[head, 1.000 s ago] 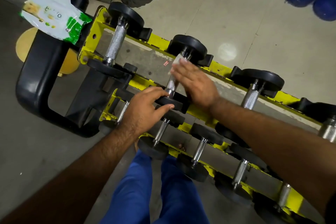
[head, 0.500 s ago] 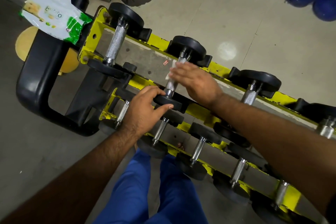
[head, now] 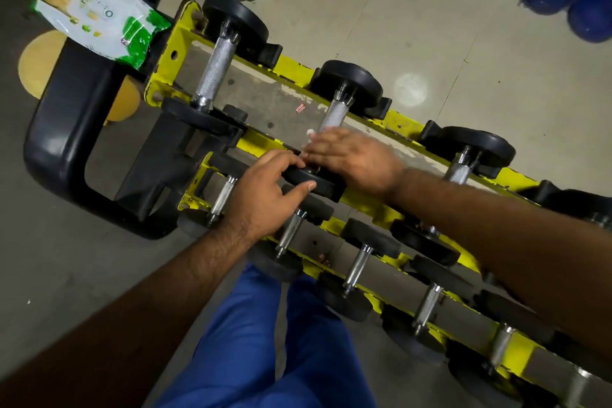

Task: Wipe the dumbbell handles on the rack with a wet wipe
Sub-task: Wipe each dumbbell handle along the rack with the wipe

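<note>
My right hand [head: 351, 156], closed on the white wet wipe [head: 311, 133], has slid down the knurled steel handle [head: 332, 116] toward the near black plate [head: 309, 180]; my left hand [head: 265, 194] grips that plate; upper stretch looks wiped.

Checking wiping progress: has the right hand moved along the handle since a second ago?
Yes. The right hand slid down the handle, away from the far weight head, toward the near one.

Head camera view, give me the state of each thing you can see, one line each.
Right hand: wrapped on second top-row dumbbell handle, white wet wipe peeking out.
Left hand: steadying that dumbbell's near black plate.
Green-and-white wipes pack: flap open.
Yellow steel rack: paint chipped.
</note>
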